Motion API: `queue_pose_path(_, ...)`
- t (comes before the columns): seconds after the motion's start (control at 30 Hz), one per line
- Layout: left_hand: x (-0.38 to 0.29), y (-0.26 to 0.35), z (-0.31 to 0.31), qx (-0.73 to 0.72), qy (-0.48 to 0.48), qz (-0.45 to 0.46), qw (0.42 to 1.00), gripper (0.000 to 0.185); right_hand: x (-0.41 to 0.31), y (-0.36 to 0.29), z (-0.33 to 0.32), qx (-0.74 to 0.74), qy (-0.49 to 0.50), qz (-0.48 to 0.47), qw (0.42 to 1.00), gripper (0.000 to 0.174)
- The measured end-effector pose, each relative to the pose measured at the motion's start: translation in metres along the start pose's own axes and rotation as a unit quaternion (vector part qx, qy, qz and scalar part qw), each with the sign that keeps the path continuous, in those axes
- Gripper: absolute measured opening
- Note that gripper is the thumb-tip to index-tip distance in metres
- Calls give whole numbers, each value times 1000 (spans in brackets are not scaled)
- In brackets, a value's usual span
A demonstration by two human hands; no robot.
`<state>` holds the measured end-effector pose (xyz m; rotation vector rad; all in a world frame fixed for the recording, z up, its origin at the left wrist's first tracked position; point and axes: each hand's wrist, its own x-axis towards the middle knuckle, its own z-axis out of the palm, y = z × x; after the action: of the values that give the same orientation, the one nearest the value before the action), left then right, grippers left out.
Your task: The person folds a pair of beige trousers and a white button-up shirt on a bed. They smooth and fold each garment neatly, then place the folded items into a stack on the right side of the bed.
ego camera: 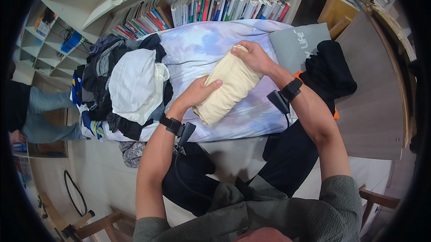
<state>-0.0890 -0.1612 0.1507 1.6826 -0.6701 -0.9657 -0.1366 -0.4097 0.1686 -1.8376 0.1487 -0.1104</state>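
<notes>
A folded cream-coloured cloth or garment (pixel 232 85) is held between my two hands, over a bed-like surface with a pastel tie-dye sheet (pixel 192 46). My left hand (pixel 198 92) grips its left long edge, thumb on top and fingers underneath. At the far end, my right hand (pixel 252 58) pinches the upper corner, with the thumb on the cloth. To the left of my left hand lies a heap of dark clothes (pixel 97 80), topped by a white garment (pixel 134 83). Rolled black clothing (pixel 331 70) rests to the right, partly over an orange item (pixel 336 114).
A grey cushion with lettering (pixel 293 45) sits at the sheet's right end, beside a wooden panel (pixel 373 94). Shelves of books (pixel 229 6) stand behind. On the left is another person's leg (pixel 50 114). Patterned fabric (pixel 132 154) hangs or lies below the sheet's front edge. Wooden chair parts (pixel 101 223) flank me.
</notes>
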Motion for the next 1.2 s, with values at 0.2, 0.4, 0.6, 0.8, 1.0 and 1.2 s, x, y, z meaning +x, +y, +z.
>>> queue_pose_path(0.2, -5, 1, 5, 118, 88, -11, 989, 87, -11, -22, 16, -71, -36, -56, 995, 27)
queue_pose_path(0.4, -13, 3, 9, 17, 134, 95, 986, 66, -10, -27, 26, -23, -82, -111, 990, 42)
queue_pose_path(0.6, -15, 5, 8, 15, 116, 100, 988, 53, -9, -32, 24, 61, -156, 15, 986, 46)
queue_pose_path(0.8, -18, -4, -2, 247, 166, 15, 955, 59, -3, -21, 26, 22, -72, -41, 996, 33)
queue_pose_path(1.0, -21, 0, -6, 316, 160, 65, 933, 58, -3, -20, 5, 129, -77, 17, 988, 40)
queue_pose_path(1.2, -17, 3, -6, 273, 112, 61, 953, 60, -5, -29, -17, 143, -239, 121, 953, 53)
